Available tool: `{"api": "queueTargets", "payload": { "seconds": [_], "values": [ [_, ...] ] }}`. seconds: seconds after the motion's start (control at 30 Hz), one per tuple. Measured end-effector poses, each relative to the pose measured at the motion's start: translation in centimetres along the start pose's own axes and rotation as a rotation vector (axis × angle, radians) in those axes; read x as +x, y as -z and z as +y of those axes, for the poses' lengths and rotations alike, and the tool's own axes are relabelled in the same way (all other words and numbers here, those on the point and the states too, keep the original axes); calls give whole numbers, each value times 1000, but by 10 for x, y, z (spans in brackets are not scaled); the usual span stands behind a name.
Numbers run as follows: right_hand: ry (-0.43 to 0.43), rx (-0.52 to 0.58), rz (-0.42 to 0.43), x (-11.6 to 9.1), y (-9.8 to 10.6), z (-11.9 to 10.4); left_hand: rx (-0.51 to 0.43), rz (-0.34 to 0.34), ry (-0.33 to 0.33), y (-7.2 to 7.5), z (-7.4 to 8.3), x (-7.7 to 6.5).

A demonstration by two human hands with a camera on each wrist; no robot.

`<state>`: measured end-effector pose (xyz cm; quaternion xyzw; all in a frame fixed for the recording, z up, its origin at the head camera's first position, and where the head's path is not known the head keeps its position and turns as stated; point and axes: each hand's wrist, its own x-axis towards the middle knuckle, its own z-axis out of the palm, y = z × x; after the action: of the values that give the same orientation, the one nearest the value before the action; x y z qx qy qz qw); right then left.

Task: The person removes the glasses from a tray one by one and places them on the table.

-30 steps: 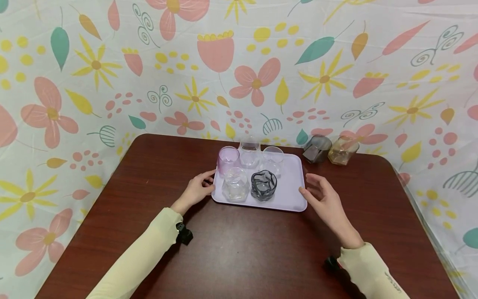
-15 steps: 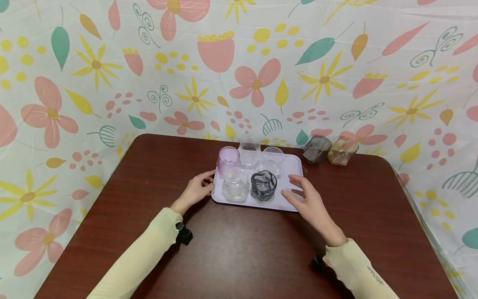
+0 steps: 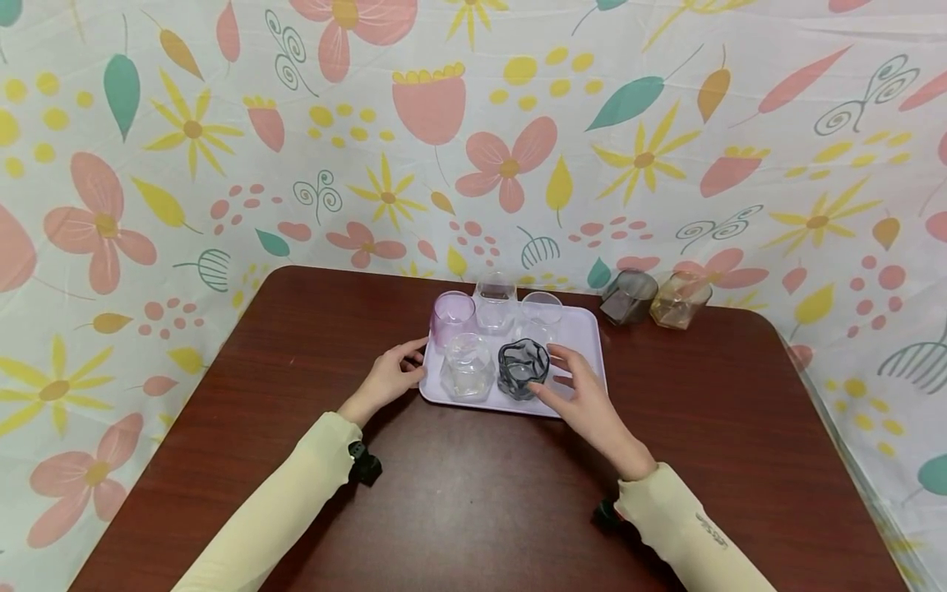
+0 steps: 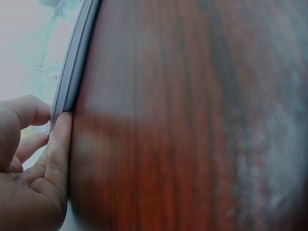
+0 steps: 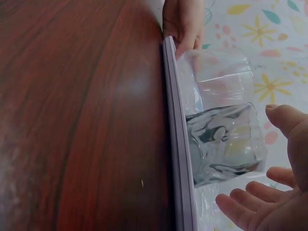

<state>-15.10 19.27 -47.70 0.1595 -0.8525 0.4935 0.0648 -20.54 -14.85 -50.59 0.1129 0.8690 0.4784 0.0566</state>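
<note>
A pale lilac tray lies on the brown table and bears several glasses. My left hand pinches its left rim; the left wrist view shows the fingers on the tray edge. A dark grey wavy glass stands at the tray's front middle. Around it my right hand reaches with spread thumb and fingers; in the right wrist view a gap separates them from the glass. A clear faceted glass, a pink glass and two clear glasses stand close by.
Behind the tray's right corner, a grey glass and an amber glass stand on the table. A flower-printed cloth hangs along the table's back edge.
My right hand has moved left from the tray's right rim, across the tray, to the dark grey glass. The left hand and the tray have stayed in place.
</note>
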Motion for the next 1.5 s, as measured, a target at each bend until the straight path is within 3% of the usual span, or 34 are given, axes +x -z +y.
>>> {"api": "queueTargets", "payload": {
  "seconds": [0.5, 0.97, 1.5],
  "values": [
    [26, -110, -16, 14, -17, 0, -10, 6, -5, -1, -2, 1],
    [-7, -155, -59, 19, -20, -1, -30, 4, 16, -1, 0, 1],
    [-31, -213, -12, 14, -17, -1, -32, 2, 21, -1, -1, 1]
  ]
}}
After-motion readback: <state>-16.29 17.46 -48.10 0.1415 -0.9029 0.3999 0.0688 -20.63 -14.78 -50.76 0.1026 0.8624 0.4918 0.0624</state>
